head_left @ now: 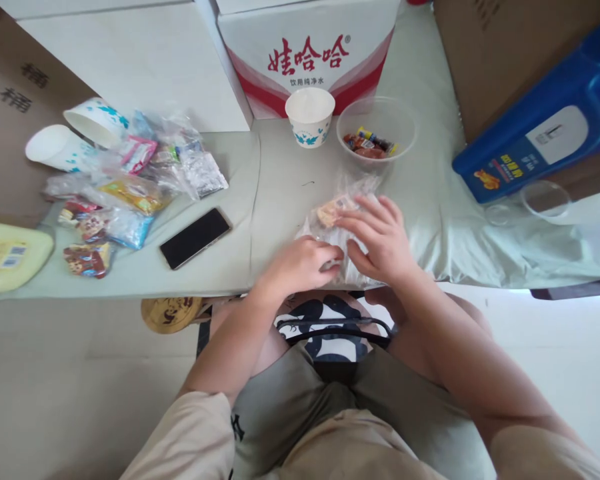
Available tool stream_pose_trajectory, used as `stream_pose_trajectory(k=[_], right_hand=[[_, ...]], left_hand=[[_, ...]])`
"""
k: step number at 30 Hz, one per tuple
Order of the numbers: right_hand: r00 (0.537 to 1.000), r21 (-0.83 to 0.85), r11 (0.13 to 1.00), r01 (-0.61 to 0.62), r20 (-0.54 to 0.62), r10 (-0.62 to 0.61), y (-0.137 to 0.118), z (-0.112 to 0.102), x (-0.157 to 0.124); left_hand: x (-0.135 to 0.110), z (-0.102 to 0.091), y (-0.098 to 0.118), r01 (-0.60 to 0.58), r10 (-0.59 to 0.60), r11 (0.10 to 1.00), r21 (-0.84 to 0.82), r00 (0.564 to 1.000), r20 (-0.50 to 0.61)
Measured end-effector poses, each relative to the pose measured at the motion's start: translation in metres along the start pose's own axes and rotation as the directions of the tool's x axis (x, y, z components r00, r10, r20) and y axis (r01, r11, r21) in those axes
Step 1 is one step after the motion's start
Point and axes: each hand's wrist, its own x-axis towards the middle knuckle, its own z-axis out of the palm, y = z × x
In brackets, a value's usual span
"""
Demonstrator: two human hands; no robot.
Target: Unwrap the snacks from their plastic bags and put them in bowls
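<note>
"How are the hands?"
"The right hand (381, 243) is loosely spread, touching the clear plastic bag (330, 233) on the table (285, 173), before the plastic bowl (405, 127). The left hand (305, 265) is curled; I cannot tell if it pinches."
"And around?"
"Left of the bowl, a paper cup (309, 123); farther left, a smartphone (195, 239). Fingers partly hide the bag."

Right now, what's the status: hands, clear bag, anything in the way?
Left hand curled at the clear bag, grip unclear. Right hand spread over it, tan item close by. Bowl and paper cup beyond, apparently not in the way.
</note>
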Motion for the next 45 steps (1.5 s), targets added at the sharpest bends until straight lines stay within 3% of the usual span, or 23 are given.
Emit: stream_pose_trajectory(k=[2,3,5,7,9,12,14,18,20,23,26,28,30,34,36,40,43,45], right_hand=[[0.982,-0.021,0.999,-0.024,0.187,0.028,-0.002,0.006,-0.004],[0.959,-0.07,0.994,-0.08,0.267,0.096,-0.001,0.009,-0.006],[0.893,-0.217,0.951,-0.222,0.346,0.287,0.001,0.013,-0.01],[0.855,-0.319,0.881,-0.349,0.276,0.439,0.001,0.015,-0.013],[0.889,-0.283,0.878,-0.387,0.139,0.437,-0.003,0.016,-0.013],[0.974,-0.087,0.973,-0.212,0.061,0.217,-0.011,0.021,-0.011],[0.98,-0.015,0.986,-0.163,0.109,0.164,-0.012,0.026,-0.01],[0.91,-0.005,0.92,-0.391,0.145,0.388,-0.001,0.035,-0.012],[0.85,0.076,0.85,-0.521,0.135,0.509,0.005,0.038,-0.013],[0.75,0.277,0.699,-0.659,0.161,0.642,0.011,0.04,-0.01],[0.712,0.561,0.502,-0.658,0.247,0.658,0.009,0.04,-0.005],[0.735,0.702,0.394,-0.593,0.273,0.62,0.007,0.04,-0.003],[0.756,0.756,0.342,-0.557,0.292,0.586,0.006,0.042,-0.003],[0.705,0.752,0.253,-0.608,0.366,0.608,0.011,0.048,-0.004],[0.706,0.72,0.313,-0.619,0.337,0.623,0.014,0.051,-0.001],[0.76,0.512,0.579,-0.635,0.276,0.589,0.011,0.052,0.011],[0.735,0.445,0.608,-0.657,0.202,0.647,0.01,0.051,0.011],[0.75,0.499,0.643,-0.58,0.021,0.661,0.019,0.047,0.007]], left_hand=[[-0.002,-0.003,0.0,0.084,-0.062,0.983,-0.161,0.989,0.138],[-0.002,-0.004,-0.003,0.134,-0.102,0.962,-0.237,0.984,0.142],[0.003,-0.007,-0.012,0.174,-0.183,0.935,-0.311,0.983,0.001],[0.012,-0.007,-0.024,0.158,-0.216,0.96,-0.233,0.944,-0.248],[0.022,-0.003,-0.033,0.155,-0.176,0.984,-0.084,0.903,-0.391],[0.033,0.004,-0.042,0.156,-0.144,0.988,0.014,0.938,-0.315],[0.038,0.008,-0.045,0.175,-0.17,0.985,-0.002,0.952,-0.255],[0.048,0.011,-0.043,0.249,-0.299,0.945,-0.213,0.922,-0.248],[0.054,0.013,-0.038,0.25,-0.372,0.845,-0.473,0.91,-0.184],[0.06,0.017,-0.025,0.179,-0.371,0.513,-0.839,0.928,-0.029],[0.061,0.015,-0.014,0.131,-0.318,0.231,-0.964,0.947,0.052],[0.06,0.011,-0.01,0.116,-0.344,0.133,-0.984,0.937,0.064],[0.06,0.006,-0.01,0.113,-0.379,0.08,-0.99,0.922,0.075],[0.063,0.004,-0.014,0.163,-0.387,0.011,-0.987,0.91,0.146],[0.064,0.007,-0.017,0.18,-0.388,-0.021,-0.983,0.905,0.174],[0.065,0.009,-0.026,0.217,-0.424,-0.025,-0.976,0.882,0.207],[0.064,0.004,-0.037,0.167,-0.498,-0.031,-0.985,0.852,0.16],[0.063,-0.002,-0.042,0.12,-0.568,-0.03,-0.992,0.815,0.115]])
